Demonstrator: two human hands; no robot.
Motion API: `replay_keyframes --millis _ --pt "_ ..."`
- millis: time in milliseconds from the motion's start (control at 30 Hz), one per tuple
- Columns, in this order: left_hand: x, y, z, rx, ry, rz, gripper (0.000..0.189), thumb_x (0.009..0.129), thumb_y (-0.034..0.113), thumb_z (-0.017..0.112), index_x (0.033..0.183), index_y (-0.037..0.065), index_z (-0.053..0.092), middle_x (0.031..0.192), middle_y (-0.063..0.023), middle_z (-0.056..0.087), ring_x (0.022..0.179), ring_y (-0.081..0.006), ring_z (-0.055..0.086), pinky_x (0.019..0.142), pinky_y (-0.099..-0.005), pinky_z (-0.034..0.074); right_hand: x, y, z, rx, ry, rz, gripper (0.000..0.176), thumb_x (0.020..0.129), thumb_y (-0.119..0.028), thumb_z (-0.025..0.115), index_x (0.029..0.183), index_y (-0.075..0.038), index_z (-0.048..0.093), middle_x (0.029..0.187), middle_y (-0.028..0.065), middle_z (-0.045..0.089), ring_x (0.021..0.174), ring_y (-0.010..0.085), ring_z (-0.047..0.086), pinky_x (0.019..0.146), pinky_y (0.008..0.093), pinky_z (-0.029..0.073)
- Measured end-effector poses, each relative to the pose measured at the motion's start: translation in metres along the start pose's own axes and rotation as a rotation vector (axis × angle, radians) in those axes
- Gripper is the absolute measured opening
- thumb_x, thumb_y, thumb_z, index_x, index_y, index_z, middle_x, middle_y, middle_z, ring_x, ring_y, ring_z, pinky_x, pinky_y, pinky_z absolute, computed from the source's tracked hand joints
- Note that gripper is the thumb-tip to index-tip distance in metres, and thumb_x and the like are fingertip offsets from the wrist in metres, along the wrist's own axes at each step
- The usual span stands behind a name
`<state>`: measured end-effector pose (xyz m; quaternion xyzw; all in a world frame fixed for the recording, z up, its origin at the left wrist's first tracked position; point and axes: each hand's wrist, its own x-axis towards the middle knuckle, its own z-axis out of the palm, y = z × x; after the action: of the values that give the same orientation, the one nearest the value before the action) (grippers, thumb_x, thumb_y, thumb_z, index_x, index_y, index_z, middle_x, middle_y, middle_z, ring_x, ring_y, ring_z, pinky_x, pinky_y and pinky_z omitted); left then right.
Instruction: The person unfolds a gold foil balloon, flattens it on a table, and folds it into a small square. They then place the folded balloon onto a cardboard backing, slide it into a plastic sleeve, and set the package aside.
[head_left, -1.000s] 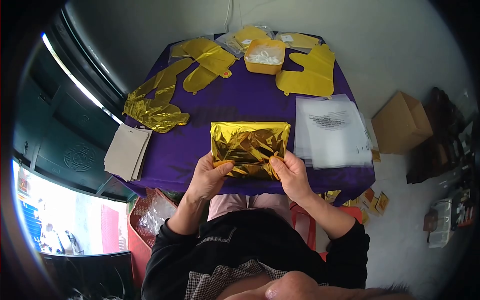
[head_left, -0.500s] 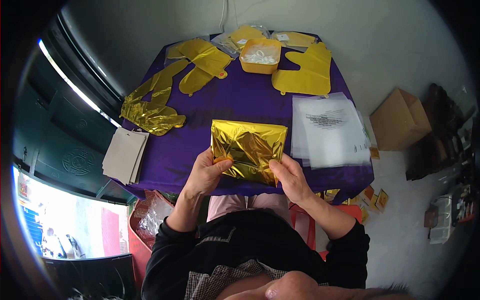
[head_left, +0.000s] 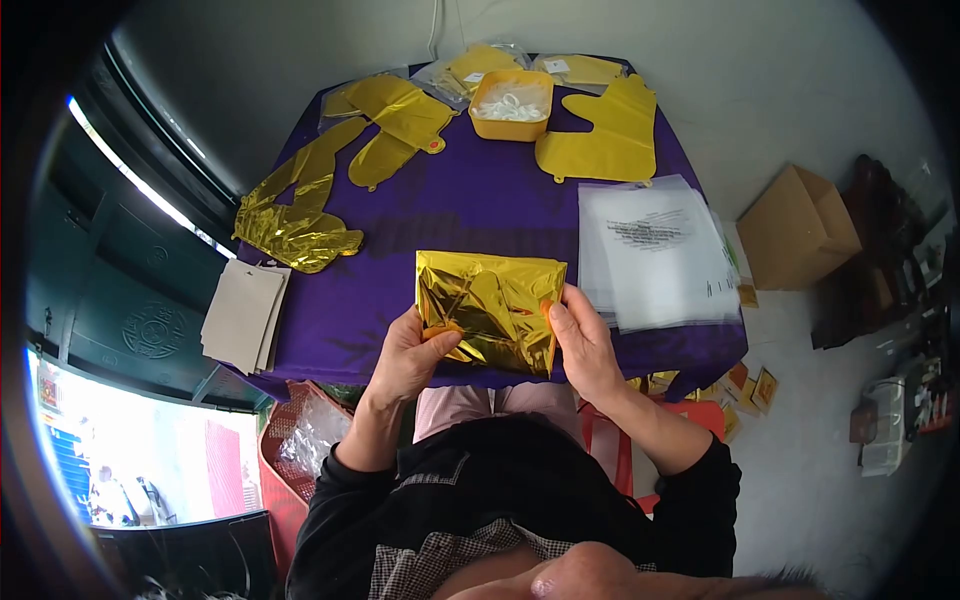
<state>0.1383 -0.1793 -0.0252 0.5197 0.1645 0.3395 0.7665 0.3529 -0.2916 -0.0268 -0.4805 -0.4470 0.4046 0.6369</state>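
- A person sat or stood at a table (head_left: 440, 205) spread with a purple cloth, seen from a camera on the head, looking down past a black top (head_left: 500, 470).
- A shiny gold foil sheet (head_left: 490, 305), folded into a rectangle, was held up in front of the body, above the table's near edge, between both hands.
- The left hand (head_left: 405, 357) gripped the lower left corner of the foil. Its thumb lay across the front; the other fingers curled behind, mostly hidden, closed on the foil with no visible gap.
- The right hand (head_left: 586, 348) pinched the right edge, its thumb at the front and its fingers bent round the side; how far they reached behind could not be told.
- To the left on the cloth lay a stack of grey-beige cards (head_left: 242, 315), and beyond it a crumpled gold foil shape (head_left: 290, 222).
- Farther back lay a smoother gold foil shape with a red dot (head_left: 405, 112).
- A yellow tub (head_left: 508, 131) holding white stringy or ring-like pieces (head_left: 513, 106) stood near the far edge, just beside a flat gold foil shape on its right (head_left: 618, 140).
- To the right, clear printed plastic bags (head_left: 650, 260) lay in a pile.
- On the floor were an open cardboard box (head_left: 795, 230), right, and a red basket (head_left: 283, 415) with clear plastic inside, left.
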Motion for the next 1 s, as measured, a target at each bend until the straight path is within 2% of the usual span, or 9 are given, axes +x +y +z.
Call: replay_keyframes --millis 67,133,267,367,600,733,867,933,1000 --pt "-0.001 0.001 0.001 0.03 0.02 -0.012 0.036 0.093 -0.004 0.06 0.128 -0.005 0.052 0.12 -0.0106 0.064 0.107 -0.0162 0.062 0.097 -0.0309 0.049 0.0 -0.004 0.003 -0.108 -0.019 -0.024 0.033 0.107 -0.021 0.042 0.13 0.003 0.048 0.116 0.0061 0.061 0.102 0.0089 0.056 0.091 0.0241 0.045" --pt "-0.004 0.002 -0.003 0.062 0.026 -0.032 0.035 0.093 -0.004 0.06 0.127 -0.005 0.053 0.118 -0.0103 0.065 0.106 -0.0162 0.062 0.096 -0.0306 0.05 0.001 -0.006 0.009 -0.085 0.005 -0.069 0.031 0.107 -0.025 0.045 0.123 0.001 0.052 0.088 -0.0003 0.061 0.082 0.0069 0.053 0.077 0.023 0.046" --pt "-0.005 0.01 0.006 0.079 0.116 -0.089 0.03 0.091 -0.006 0.059 0.121 -0.007 0.056 0.114 -0.011 0.066 0.101 -0.0159 0.064 0.092 -0.0297 0.052 0.005 -0.006 0.004 -0.152 -0.05 -0.003 0.028 0.105 -0.02 0.049 0.12 0.003 0.053 0.09 0.0008 0.062 0.081 0.0056 0.054 0.075 0.0226 0.047" --pt "0.0 0.011 0.009 0.111 0.2 -0.153 0.033 0.089 -0.008 0.057 0.122 -0.007 0.054 0.113 -0.0128 0.066 0.099 -0.0165 0.065 0.09 -0.0306 0.053 0.016 -0.006 0.007 0.128 -0.06 0.188 0.031 0.099 -0.012 0.057 0.124 0.005 0.053 0.108 0.0092 0.066 0.096 0.0094 0.062 0.085 0.0247 0.05" --pt "0.002 0.004 0.009 -0.046 0.248 -0.125 0.041 0.088 -0.004 0.06 0.128 -0.006 0.05 0.117 -0.0143 0.065 0.1 -0.021 0.067 0.089 -0.0336 0.055 0.029 -0.006 0.014 0.234 0.009 0.235 0.035 0.093 -0.004 0.059 0.126 0.006 0.051 0.111 0.0124 0.066 0.097 0.0131 0.065 0.087 0.0267 0.052" --pt "0.003 0.009 0.008 -0.088 0.254 -0.177 0.044 0.085 -0.01 0.057 0.128 -0.006 0.047 0.113 -0.0129 0.064 0.096 -0.0178 0.067 0.086 -0.0299 0.055 0.034 -0.007 0.019 0.269 0.017 0.25 0.036 0.092 -0.002 0.059 0.126 0.006 0.049 0.11 0.0127 0.066 0.098 0.0134 0.065 0.086 0.0272 0.053" --pt "0.005 0.01 -0.005 0.074 0.323 -0.135 0.052 0.084 -0.005 0.063 0.132 -0.008 0.043 0.11 -0.0124 0.061 0.089 -0.0144 0.065 0.079 -0.0261 0.054 0.049 0.003 0.022 0.121 0.047 0.245 0.035 0.09 0.003 0.058 0.124 0.006 0.049 0.108 0.0125 0.067 0.093 0.0129 0.066 0.082 0.0266 0.054" --pt "0.005 0.015 -0.008 0.359 0.491 0.038 0.055 0.085 -0.004 0.064 0.134 -0.01 0.039 0.113 -0.0165 0.06 0.088 -0.0133 0.064 0.077 -0.0243 0.053 0.056 0.008 0.022 0.048 0.061 0.235 0.035 0.089 0.005 0.058 0.123 0.006 0.05 0.106 0.0122 0.067 0.09 0.0126 0.066 0.08 0.0262 0.054" --pt "0.004 0.018 -0.017 0.543 0.58 0.094 0.05 0.087 0.0 0.063 0.132 -0.009 0.044 0.114 -0.019 0.059 0.092 -0.0177 0.064 0.081 -0.0271 0.053 0.059 0.011 0.024 -0.07 0.11 0.19 0.034 0.088 0.008 0.058 0.121 0.007 0.051 0.102 0.0108 0.068 0.086 0.0115 0.066 0.077 0.0251 0.054"
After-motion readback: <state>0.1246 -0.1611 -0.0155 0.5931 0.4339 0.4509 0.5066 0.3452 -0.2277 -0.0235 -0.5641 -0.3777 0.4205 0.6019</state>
